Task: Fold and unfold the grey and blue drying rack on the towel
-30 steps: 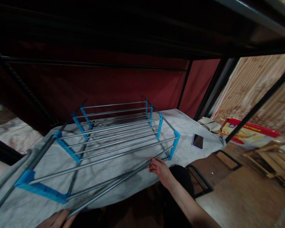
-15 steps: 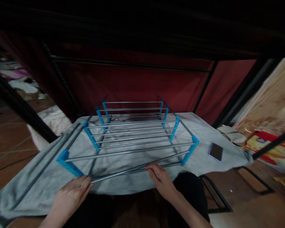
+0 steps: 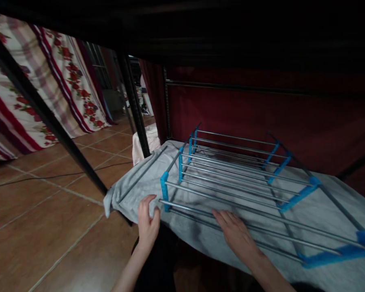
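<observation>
A rack of grey metal rods and blue plastic brackets (image 3: 181,165) sits on a grey cloth (image 3: 197,239). Across its near side runs a metal rod (image 3: 187,208), its left end poking out by the near left bracket (image 3: 164,190). I cannot tell whether that end is seated. My left hand (image 3: 148,222) is open just beside this end, thumb and fingers apart, holding nothing. My right hand (image 3: 235,233) is closed over the middle of the same rod, fingers together. The rod's right end meets the near right bracket (image 3: 337,253).
Another grey rod (image 3: 142,174) lies along the cloth's left side. Dark metal posts (image 3: 136,109) and a low dark surface overhead frame the space. A red curtain (image 3: 231,109) hangs behind. On the left are tiled floor (image 3: 63,219), a black cable (image 3: 57,177) and a flowered curtain (image 3: 54,81).
The view has swung left. My left hand has let go of the rod's left end, which has risen to the near left bracket. My right hand stays at the rod.
</observation>
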### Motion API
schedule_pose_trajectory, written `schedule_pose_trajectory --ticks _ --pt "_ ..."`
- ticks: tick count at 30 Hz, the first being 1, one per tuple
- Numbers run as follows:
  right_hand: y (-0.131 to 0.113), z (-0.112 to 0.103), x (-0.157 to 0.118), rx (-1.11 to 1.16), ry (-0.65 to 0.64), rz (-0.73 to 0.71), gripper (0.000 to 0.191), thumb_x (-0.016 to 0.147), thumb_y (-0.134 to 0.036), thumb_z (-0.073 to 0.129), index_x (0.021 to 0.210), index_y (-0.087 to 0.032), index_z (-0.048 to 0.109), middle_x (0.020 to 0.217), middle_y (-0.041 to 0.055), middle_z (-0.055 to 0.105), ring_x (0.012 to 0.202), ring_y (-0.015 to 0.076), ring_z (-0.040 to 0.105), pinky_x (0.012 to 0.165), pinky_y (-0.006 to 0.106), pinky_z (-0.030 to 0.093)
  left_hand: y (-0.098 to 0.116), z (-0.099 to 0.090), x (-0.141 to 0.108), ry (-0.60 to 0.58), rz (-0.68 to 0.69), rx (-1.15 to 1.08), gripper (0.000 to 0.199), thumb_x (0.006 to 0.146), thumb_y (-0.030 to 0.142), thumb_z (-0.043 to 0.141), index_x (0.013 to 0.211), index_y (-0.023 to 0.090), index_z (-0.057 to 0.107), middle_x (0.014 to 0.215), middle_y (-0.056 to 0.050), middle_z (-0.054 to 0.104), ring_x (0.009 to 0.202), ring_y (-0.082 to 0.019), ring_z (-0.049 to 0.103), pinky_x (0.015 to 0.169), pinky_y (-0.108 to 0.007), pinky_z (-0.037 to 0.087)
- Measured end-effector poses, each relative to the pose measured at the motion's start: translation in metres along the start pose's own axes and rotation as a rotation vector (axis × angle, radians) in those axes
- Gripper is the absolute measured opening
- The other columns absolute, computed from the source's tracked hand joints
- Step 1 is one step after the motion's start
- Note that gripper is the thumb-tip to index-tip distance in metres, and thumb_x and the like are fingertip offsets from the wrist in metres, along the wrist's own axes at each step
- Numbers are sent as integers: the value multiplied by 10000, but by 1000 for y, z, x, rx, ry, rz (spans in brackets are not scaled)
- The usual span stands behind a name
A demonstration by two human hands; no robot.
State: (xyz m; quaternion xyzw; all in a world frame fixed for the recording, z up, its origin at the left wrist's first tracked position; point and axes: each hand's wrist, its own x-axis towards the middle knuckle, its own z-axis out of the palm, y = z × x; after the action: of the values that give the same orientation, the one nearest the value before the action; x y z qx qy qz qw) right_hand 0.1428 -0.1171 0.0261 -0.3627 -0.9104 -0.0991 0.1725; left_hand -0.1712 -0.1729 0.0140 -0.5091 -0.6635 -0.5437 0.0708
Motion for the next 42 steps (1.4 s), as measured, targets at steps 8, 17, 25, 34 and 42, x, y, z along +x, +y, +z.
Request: schedule_pose_trajectory --ticks 8,17,25,34,42 --pt "13 8 1 -77 -15 -54 673 818 51 355 1438 -199 440 1217 76 665 1095 227 633 977 412 510 6 38 49 -140 -455 -588 595 927 619 380 648 175 663 657 -59 665 675 -179 616 721 -299 479" --pt "18 2 6 -78 22 -145 535 899 -42 364 1385 -211 509 1243 95 667 1034 250 654 879 416 541 2 66 55 -89 -608 -684 704 904 723 282 507 210 553 439 -11 502 433 -132 469 533 -286 391" --pt "-53 -15 91 141 -151 -82 404 1009 -284 394 1404 -214 446 1205 96 667 999 217 669 798 330 536 -7 84 49 63 -669 -756 676 879 745 333 555 205 577 470 -12 533 450 -139 502 502 -284 410" --pt "-59 -4 129 226 -325 -140 199 994 -165 405 1115 -244 542 955 27 712 779 195 702 605 283 443 -3 75 58 28 -655 -774 654 870 727 385 499 212 542 427 -10 492 440 -135 505 477 -282 390" --pt "-49 1 127 310 -375 -158 230 987 -159 395 1129 -259 547 974 43 719 812 204 700 618 281 437 6 72 61 16 -649 -757 649 882 686 394 452 213 507 395 -1 445 396 -109 425 481 -279 363"
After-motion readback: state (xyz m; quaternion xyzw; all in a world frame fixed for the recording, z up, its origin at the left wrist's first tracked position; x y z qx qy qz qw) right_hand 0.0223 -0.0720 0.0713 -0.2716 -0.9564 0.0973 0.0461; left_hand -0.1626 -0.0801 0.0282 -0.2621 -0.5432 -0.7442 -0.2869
